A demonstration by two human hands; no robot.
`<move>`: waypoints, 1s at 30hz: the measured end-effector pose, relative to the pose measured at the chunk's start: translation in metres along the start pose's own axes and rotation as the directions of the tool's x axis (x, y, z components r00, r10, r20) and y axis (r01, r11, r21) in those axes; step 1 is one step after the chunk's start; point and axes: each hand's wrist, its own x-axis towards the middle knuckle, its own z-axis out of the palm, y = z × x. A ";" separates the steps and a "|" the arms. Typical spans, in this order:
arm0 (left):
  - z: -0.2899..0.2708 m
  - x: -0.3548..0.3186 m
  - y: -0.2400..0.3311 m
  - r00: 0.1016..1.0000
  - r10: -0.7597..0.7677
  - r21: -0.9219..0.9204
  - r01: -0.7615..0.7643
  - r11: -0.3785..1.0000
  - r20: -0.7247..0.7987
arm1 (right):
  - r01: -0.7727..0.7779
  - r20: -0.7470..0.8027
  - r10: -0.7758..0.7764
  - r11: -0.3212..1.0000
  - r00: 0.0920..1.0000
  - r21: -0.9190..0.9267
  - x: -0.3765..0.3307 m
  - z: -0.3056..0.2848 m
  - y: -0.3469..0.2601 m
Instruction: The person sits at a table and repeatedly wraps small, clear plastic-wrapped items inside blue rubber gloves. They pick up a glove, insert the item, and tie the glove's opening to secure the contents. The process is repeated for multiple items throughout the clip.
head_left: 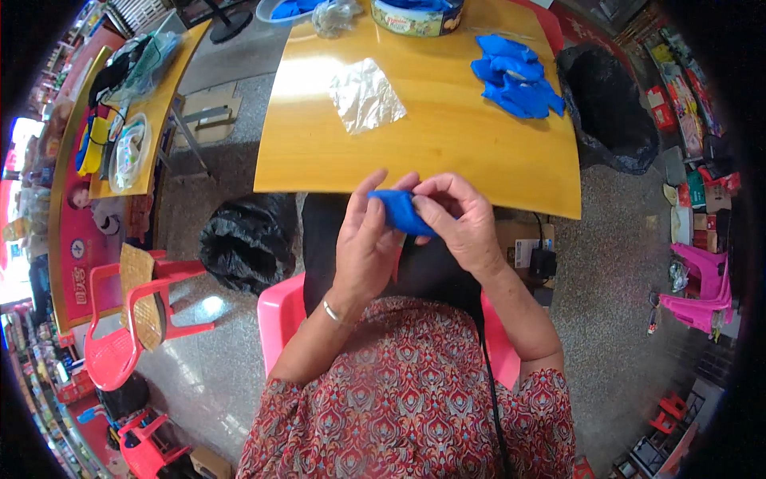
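Observation:
Just off the table's near edge, I hold a small, soft-looking blue bundle (401,212), folded or rolled, between my two hands. My left hand (369,235) supports its left end, thumb in front and fingers behind. At the other end, the thumb and index finger of my right hand (459,214) pinch it. Its exact kind does not show. A pile of crumpled blue pieces (517,76) of the same colour lies on the right of the yellow table (447,144). Left of the pile, a crinkled clear plastic sheet (367,96) is spread flat on the tabletop.
A round tub (416,19) with blue pieces inside stands at the table's far edge, beside a crumpled clear bag (336,17). Black bin bags stand open at left (249,243) and right (608,108). A red plastic chair (112,351) is at the left.

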 end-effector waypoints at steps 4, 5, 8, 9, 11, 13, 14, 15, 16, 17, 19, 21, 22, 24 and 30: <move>-0.001 -0.001 -0.001 1.000 -0.015 -0.053 0.013 0.998 -0.023 | 0.210 0.053 -0.203 0.960 0.978 -0.184 0.001 -0.002 0.000; 0.001 0.000 0.001 1.000 -0.010 -0.095 0.007 0.995 -0.028 | 0.268 0.091 -0.253 0.931 0.963 -0.247 0.000 -0.003 -0.001; 0.002 0.002 0.008 0.999 -0.018 -0.171 0.010 0.985 -0.044 | 0.469 0.213 -0.420 0.740 0.882 -0.482 -0.001 0.002 -0.012; 0.003 0.002 0.010 0.999 -0.014 -0.175 0.005 0.985 -0.049 | 0.528 0.258 -0.470 0.645 0.844 -0.552 -0.001 0.003 -0.013; 0.005 0.003 0.013 0.998 -0.012 -0.173 0.002 0.985 -0.056 | 0.551 0.283 -0.486 0.600 0.827 -0.580 0.001 0.002 -0.011; 0.001 0.004 0.013 0.999 -0.022 -0.182 0.013 0.983 -0.048 | 0.555 0.298 -0.481 0.584 0.825 -0.593 0.002 0.002 -0.009; -0.001 0.004 0.012 0.999 -0.022 -0.186 0.015 0.982 -0.036 | 0.547 0.300 -0.469 0.590 0.831 -0.594 0.002 0.000 -0.009; -0.002 0.004 0.012 0.999 -0.022 -0.190 0.017 0.982 -0.024 | 0.540 0.303 -0.456 0.595 0.837 -0.596 0.003 -0.001 -0.010; -0.003 0.003 0.012 1.000 -0.022 -0.194 0.019 0.981 -0.012 | 0.530 0.297 -0.446 0.610 0.844 -0.589 0.003 -0.003 -0.010; 0.000 0.002 0.012 1.000 -0.011 -0.179 0.006 0.984 -0.027 | 0.519 0.291 -0.436 0.625 0.852 -0.582 0.003 -0.004 -0.010; 0.010 0.000 0.010 0.999 0.014 -0.153 -0.022 0.988 -0.052 | 0.490 0.274 -0.408 0.683 0.871 -0.542 0.003 -0.004 -0.011; 0.012 -0.002 0.004 0.999 -0.009 -0.108 0.005 0.994 -0.039 | 0.447 0.251 -0.370 0.764 0.895 -0.466 0.003 -0.003 -0.012; 0.013 -0.003 0.002 0.999 -0.020 -0.085 0.017 0.996 -0.033 | 0.435 0.249 -0.358 0.783 0.900 -0.444 0.004 -0.005 -0.010; 0.009 -0.001 0.007 0.999 -0.042 -0.075 0.042 0.996 0.005 | 0.409 0.245 -0.335 0.820 0.910 -0.400 0.004 -0.009 -0.003; 0.009 0.000 0.017 0.995 -0.087 -0.019 0.088 0.996 0.051 | 0.537 0.338 -0.425 0.555 0.839 -0.635 -0.001 -0.013 -0.014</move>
